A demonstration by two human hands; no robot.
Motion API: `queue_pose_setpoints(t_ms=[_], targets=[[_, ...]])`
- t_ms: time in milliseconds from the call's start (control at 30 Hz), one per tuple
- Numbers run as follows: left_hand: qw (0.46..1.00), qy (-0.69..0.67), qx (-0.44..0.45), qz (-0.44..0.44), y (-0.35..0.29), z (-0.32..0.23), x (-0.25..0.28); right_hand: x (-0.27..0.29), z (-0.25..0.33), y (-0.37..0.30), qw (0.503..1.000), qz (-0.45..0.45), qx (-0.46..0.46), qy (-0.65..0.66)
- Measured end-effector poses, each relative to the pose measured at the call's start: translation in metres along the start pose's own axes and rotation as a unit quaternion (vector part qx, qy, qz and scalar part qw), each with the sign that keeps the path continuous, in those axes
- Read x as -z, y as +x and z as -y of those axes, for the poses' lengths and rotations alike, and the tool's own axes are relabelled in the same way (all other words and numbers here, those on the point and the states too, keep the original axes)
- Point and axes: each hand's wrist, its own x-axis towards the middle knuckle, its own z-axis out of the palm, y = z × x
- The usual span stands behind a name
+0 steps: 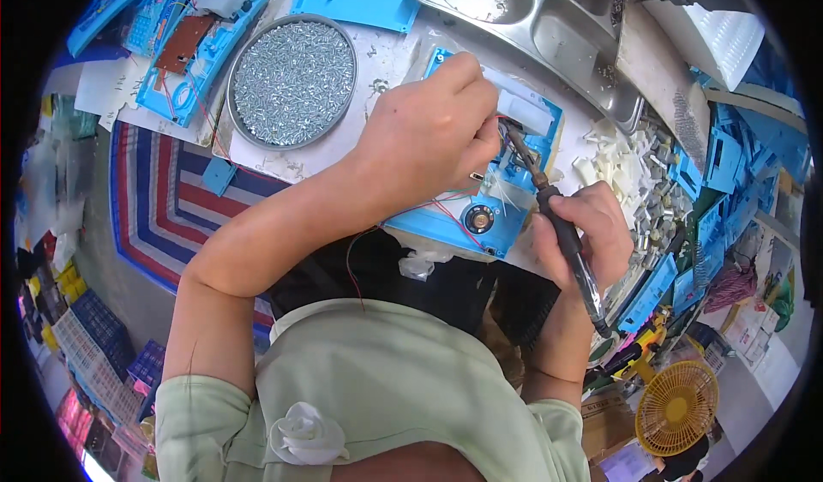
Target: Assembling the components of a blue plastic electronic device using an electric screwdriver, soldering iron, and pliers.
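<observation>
My right hand [591,233] is closed around the dark handle of a soldering iron [561,223], whose tip points into a blue plastic housing [433,223]. My left hand [437,131] lies over the housing's middle with fingers pinched together close to the tip. What those fingers hold is hidden; thin wires show beside them. The housing lies open on the worktable in front of me. Inside it are a small round speaker [477,219] at the near side and a white block [525,112] at the far side. Red and white wires run between the parts.
A round tray of small screws [296,83] stands left of the housing. Metal compartment trays [549,32] are behind. Loose white and metal parts [630,173] heap up at the right. Another wired blue housing [193,62] is far left. A yellow fan [677,407] stands lower right.
</observation>
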Motion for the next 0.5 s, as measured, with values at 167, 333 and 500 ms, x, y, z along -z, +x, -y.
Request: queue_pose_setpoints(t_ms=[167,333,500], targets=[[1.000,0.012,0.003,-0.003,0.000,-0.002,0.000,0.000,-0.002,-0.003,1.000,-0.006,-0.002,0.004],[1.000,0.017,-0.002,-0.005,0.000,-0.003,0.001,0.000,0.000,-0.005,1.000,-0.013,-0.009,0.010],[1.000,0.018,-0.003,-0.006,0.000,-0.003,0.001,0.006,0.002,-0.011,1.000,0.015,-0.013,0.010]])
